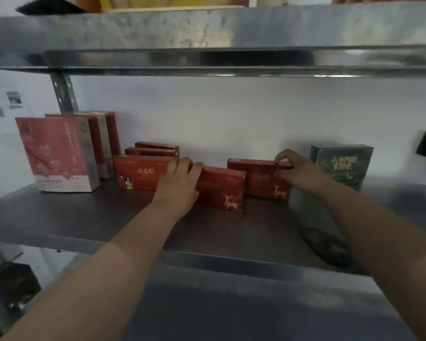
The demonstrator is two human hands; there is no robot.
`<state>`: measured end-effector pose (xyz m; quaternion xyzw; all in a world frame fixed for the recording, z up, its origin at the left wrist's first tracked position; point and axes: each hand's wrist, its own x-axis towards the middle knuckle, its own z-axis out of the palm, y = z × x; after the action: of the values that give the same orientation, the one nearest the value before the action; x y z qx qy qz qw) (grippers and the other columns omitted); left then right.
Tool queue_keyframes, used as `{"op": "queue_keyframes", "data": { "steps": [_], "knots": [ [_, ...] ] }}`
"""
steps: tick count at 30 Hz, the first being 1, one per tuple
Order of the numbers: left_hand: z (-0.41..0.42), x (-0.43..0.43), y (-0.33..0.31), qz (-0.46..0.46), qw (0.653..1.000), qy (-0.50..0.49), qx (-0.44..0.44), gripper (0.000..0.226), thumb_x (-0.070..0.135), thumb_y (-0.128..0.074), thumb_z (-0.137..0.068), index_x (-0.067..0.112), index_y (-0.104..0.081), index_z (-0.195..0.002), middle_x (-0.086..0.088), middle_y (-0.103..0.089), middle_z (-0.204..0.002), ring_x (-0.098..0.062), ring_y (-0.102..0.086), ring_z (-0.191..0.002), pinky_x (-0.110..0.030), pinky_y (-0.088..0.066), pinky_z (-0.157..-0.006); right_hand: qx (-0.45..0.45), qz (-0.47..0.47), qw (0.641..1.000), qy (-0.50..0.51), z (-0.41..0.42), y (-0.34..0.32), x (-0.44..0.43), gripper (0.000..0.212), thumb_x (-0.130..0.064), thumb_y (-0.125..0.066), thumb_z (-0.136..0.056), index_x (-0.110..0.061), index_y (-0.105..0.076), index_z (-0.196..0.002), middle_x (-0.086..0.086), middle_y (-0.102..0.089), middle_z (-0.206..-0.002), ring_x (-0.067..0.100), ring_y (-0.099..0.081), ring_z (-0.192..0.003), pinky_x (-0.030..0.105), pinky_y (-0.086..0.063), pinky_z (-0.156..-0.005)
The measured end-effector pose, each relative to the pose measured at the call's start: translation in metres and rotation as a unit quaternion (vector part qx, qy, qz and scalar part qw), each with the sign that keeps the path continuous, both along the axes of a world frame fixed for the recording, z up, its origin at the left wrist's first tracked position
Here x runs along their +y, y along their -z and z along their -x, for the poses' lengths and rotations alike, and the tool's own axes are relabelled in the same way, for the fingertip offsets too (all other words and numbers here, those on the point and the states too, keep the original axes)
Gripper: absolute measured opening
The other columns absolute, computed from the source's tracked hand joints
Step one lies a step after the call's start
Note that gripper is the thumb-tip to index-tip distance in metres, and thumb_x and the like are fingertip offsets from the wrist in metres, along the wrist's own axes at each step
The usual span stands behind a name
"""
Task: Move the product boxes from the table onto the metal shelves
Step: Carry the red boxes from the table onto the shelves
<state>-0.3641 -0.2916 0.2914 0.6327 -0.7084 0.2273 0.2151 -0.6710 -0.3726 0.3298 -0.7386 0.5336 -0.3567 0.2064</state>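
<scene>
Both my arms reach into the middle metal shelf (pixel 89 217). My left hand (pixel 180 180) grips the left end of a small red box with a gold deer (pixel 221 190), which stands upright on the shelf. My right hand (pixel 295 168) pinches the top right corner of a second red deer box (pixel 258 180) standing just behind and to the right. To the left stands a row of red boxes, the front one showing a printed figure (pixel 140 173).
Tall pink boxes (pixel 57 156) stand at the shelf's left end by the upright post (pixel 64 92). A dark green box (pixel 340 163) sits at the right. The upper shelf (pixel 207 33) hangs close overhead. A lower shelf (pixel 231 303) lies below.
</scene>
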Motion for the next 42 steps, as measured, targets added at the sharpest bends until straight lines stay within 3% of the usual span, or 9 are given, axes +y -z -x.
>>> {"op": "queue_keyframes", "data": {
  "steps": [4,8,14,21,24,27,30,33,42],
  "knots": [
    [0.014,-0.022,-0.005,-0.021,0.999,-0.026,-0.037,0.073,0.036,-0.074,-0.08,0.019,-0.037,-0.142,-0.01,-0.039,-0.135,-0.032,-0.035,-0.126,-0.046,-0.054,-0.086,0.025,-0.029,0.998,-0.04,-0.012,-0.006,-0.037,0.016,-0.019,-0.067,-0.089,-0.034,-0.063,-0.094,0.007,-0.065,-0.097,0.024,-0.065,-0.08,0.046,-0.062,-0.068],
    [0.022,-0.042,-0.011,-0.046,0.995,-0.06,-0.062,0.071,0.036,-0.07,-0.085,0.017,-0.033,-0.142,-0.011,-0.036,-0.135,-0.033,-0.033,-0.126,-0.041,-0.052,-0.082,-0.022,-0.08,0.995,-0.053,-0.033,-0.015,-0.063,0.009,-0.028,-0.06,-0.095,-0.029,-0.069,-0.095,0.003,-0.059,-0.109,0.022,-0.058,-0.099,0.051,-0.064,-0.065],
    [0.024,-0.057,0.0,-0.057,0.995,-0.077,-0.017,0.08,0.029,-0.067,-0.089,0.013,-0.021,-0.153,-0.011,-0.026,-0.146,-0.035,-0.023,-0.135,-0.044,-0.056,-0.088,-0.026,-0.087,0.992,-0.085,-0.072,-0.017,-0.089,0.01,-0.026,-0.062,-0.092,-0.028,-0.072,-0.093,0.005,-0.065,-0.11,0.024,-0.064,-0.097,0.049,-0.064,-0.069],
    [0.019,-0.054,0.011,-0.053,0.997,-0.044,0.031,0.099,0.042,-0.063,-0.089,0.018,0.003,-0.159,-0.007,-0.013,-0.153,-0.03,-0.008,-0.145,-0.039,-0.049,-0.1,0.023,-0.074,0.991,-0.11,-0.102,-0.025,-0.101,0.014,-0.034,-0.061,-0.095,-0.028,-0.072,-0.1,-0.003,-0.066,-0.112,0.017,-0.062,-0.099,0.04,-0.06,-0.077],
    [0.017,-0.052,0.016,-0.028,0.998,-0.03,0.045,0.09,0.034,-0.062,-0.085,0.009,-0.014,-0.157,-0.011,-0.024,-0.151,-0.032,-0.018,-0.143,-0.039,-0.047,-0.101,0.081,-0.014,0.985,-0.15,-0.108,-0.029,-0.095,0.031,-0.052,-0.057,-0.096,-0.03,-0.072,-0.111,-0.011,-0.066,-0.115,0.008,-0.059,-0.101,0.028,-0.047,-0.082],
    [0.016,-0.052,0.019,0.064,0.996,0.015,0.055,0.053,0.022,-0.059,-0.077,0.005,-0.048,-0.127,-0.015,-0.049,-0.127,-0.034,-0.044,-0.119,-0.04,-0.053,-0.087,0.1,0.031,0.973,-0.208,-0.113,-0.026,-0.087,0.035,-0.063,-0.061,-0.089,-0.036,-0.073,-0.107,-0.018,-0.067,-0.112,0.003,-0.059,-0.106,0.028,-0.046,-0.091],
    [0.011,-0.045,0.016,-0.028,0.997,0.034,0.071,0.015,0.028,-0.055,-0.088,0.017,-0.053,-0.099,0.0,-0.055,-0.099,-0.021,-0.053,-0.092,-0.035,-0.05,-0.07,0.189,0.084,0.951,-0.231,-0.116,-0.02,-0.086,0.052,-0.076,-0.068,-0.072,-0.038,-0.071,-0.108,-0.015,-0.064,-0.11,0.006,-0.059,-0.104,0.034,-0.05,-0.093],
    [0.002,-0.047,0.019,-0.152,0.987,0.037,0.042,0.015,0.039,-0.054,-0.092,0.026,-0.054,-0.085,0.003,-0.054,-0.092,-0.017,-0.053,-0.089,-0.035,-0.05,-0.077,0.263,0.123,0.935,-0.204,-0.117,-0.014,-0.087,0.066,-0.077,-0.066,-0.065,-0.038,-0.065,-0.118,-0.008,-0.057,-0.117,0.014,-0.054,-0.108,0.039,-0.049,-0.093],
    [-0.001,-0.05,0.024,-0.139,0.985,0.08,0.069,0.017,0.038,-0.06,-0.09,0.023,-0.055,-0.082,0.005,-0.052,-0.093,-0.015,-0.049,-0.093,-0.032,-0.047,-0.08,0.31,0.16,0.925,-0.149,-0.128,-0.007,-0.089,0.054,-0.063,-0.06,-0.075,-0.027,-0.067,-0.113,-0.004,-0.058,-0.109,0.018,-0.058,-0.099,0.041,-0.054,-0.084]
  ]
}}
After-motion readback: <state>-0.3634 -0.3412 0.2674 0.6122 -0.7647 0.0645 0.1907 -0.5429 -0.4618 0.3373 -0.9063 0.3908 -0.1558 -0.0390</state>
